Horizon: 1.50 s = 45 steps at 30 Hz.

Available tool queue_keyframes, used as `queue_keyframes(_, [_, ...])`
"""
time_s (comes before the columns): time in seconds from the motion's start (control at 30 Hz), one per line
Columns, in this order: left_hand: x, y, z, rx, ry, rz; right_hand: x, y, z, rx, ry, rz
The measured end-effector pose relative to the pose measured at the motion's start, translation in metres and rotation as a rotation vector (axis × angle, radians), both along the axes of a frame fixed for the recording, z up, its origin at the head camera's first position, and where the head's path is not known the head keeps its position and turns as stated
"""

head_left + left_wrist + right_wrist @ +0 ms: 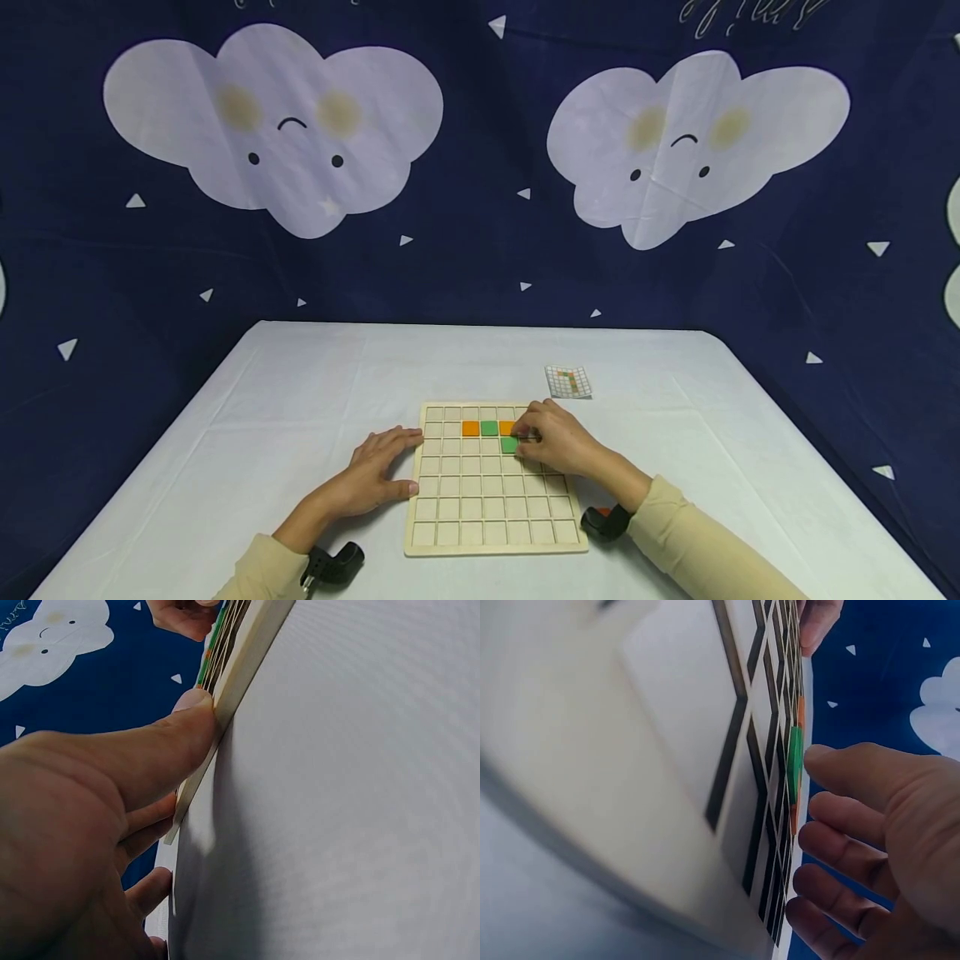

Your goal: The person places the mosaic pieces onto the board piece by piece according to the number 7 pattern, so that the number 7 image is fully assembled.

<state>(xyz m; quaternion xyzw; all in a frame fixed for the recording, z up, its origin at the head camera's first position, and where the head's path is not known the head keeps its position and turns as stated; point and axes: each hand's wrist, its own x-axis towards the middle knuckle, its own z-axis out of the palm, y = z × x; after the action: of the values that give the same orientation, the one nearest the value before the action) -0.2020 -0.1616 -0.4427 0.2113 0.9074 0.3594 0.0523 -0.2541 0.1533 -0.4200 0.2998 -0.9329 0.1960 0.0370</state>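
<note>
A square wooden grid board (459, 550) lies on the white table. In its second row from the far side sit an orange tile (470, 428), a green tile (489, 428) and another orange tile (506, 427); a second green tile (509, 446) is just below the last one. My right hand (558, 437) hovers at that second green tile (795, 765), its thumb tip close by and fingers loosely bent, with nothing seen between them. With spread fingers, my left hand (369, 473) rests along the board's left edge, thumb against the side (255, 652).
A small printed card (568, 382) with a coloured grid pattern lies beyond the board's far right corner. Something orange (603, 510) shows partly behind the right wrist camera (604, 524). A dark blue cloth with clouds (480, 275) hangs behind the table.
</note>
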Motion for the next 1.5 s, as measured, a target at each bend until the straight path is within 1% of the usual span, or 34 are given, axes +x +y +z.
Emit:
queue_keyframes(0.37, [0.0,0.0,0.001,0.0,-0.006,0.005,0.005,0.002,0.001,-0.019,0.023,-0.001])
queue_keyframes(0.57, [0.0,0.0,0.0,0.007,-0.007,0.007,0.009,0.006,0.005,-0.059,0.055,0.009])
queue_keyframes(0.77, [0.0,0.0,0.0,0.011,0.001,0.002,0.014,0.013,0.01,-0.073,0.034,-0.041])
queue_keyframes(0.87, [0.0,0.0,0.0,0.008,0.002,0.002,0.016,0.017,0.011,-0.074,0.046,-0.061])
queue_keyframes(1.03, [0.001,0.0,0.0,0.007,0.013,0.002,0.019,0.022,0.011,-0.1,0.063,-0.07])
queue_keyframes(1.17, [0.0,-0.001,0.0,0.003,0.02,0.003,0.021,0.025,0.01,-0.091,0.054,-0.1])
queue_keyframes(1.3, [0.001,-0.001,0.0,0.002,0.012,0.007,0.023,0.03,0.009,-0.087,0.037,-0.124])
queue_keyframes(1.5, [0.001,0.0,0.001,0.001,0.001,0.009,0.025,0.037,0.007,-0.106,0.037,-0.14])
